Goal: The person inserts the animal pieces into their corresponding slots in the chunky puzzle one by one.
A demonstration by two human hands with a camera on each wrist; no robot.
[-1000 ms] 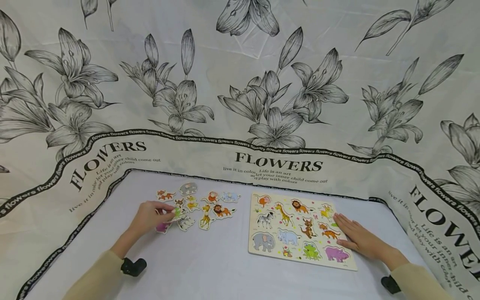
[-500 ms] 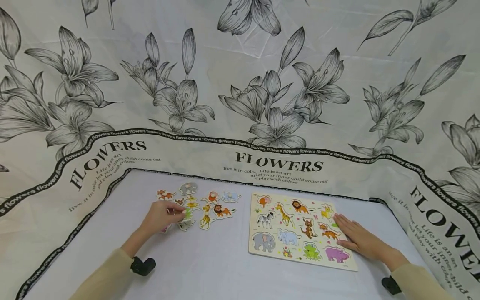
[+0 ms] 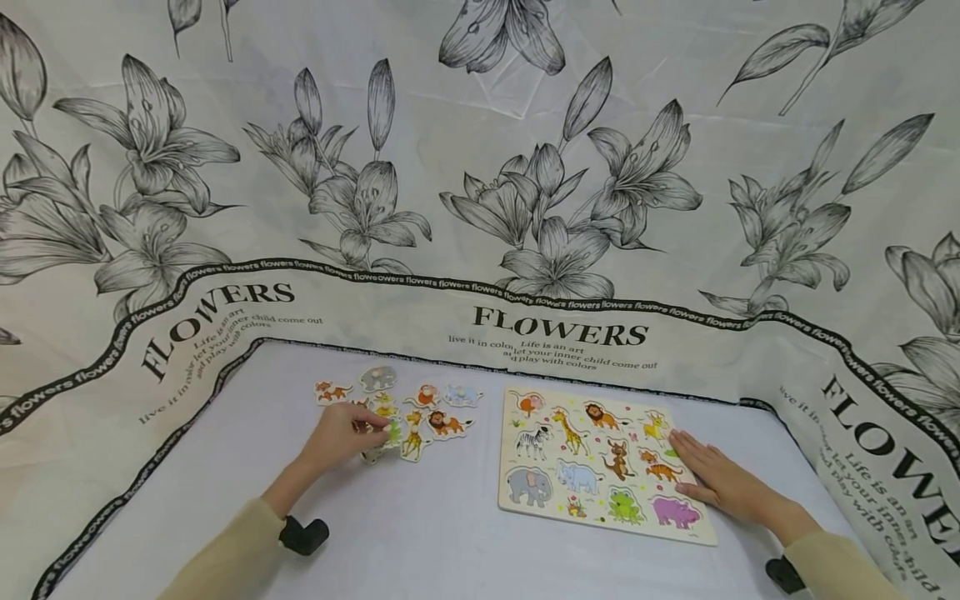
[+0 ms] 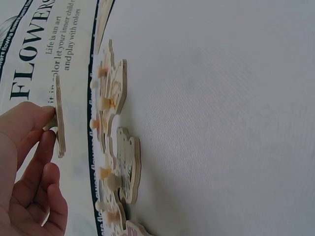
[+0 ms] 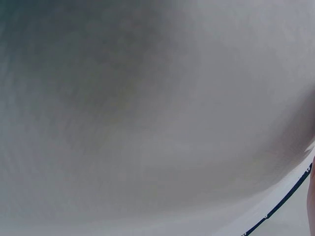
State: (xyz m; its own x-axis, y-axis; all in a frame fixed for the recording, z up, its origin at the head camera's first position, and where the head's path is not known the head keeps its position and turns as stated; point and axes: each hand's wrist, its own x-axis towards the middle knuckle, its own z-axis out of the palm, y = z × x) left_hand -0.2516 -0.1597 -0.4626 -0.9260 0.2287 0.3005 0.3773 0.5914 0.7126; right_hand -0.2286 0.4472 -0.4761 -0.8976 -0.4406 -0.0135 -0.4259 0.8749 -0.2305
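"Pinching something left of the board [image 3: 551,510]?"

"Yes, a thin green piece [image 3: 394,432] with a pale wooden edge, held raised above the loose pieces [image 3: 448,423]."

"What are those like?"

"Flat animal cut-outs with wavy outlines and rounded knobs [image 4: 105,103], scattered on white cloth [image 3: 465,546] left of the board, itself a pale printed rectangle."

"And the hands?"

"The left hand [image 3: 341,435] closes thumb and fingertip on the green piece, its other fingers loosely curled. The right hand [image 3: 723,477] lies back upward, fingers straight and together, thumb apart, resting on the board's right edge and gripping nothing."
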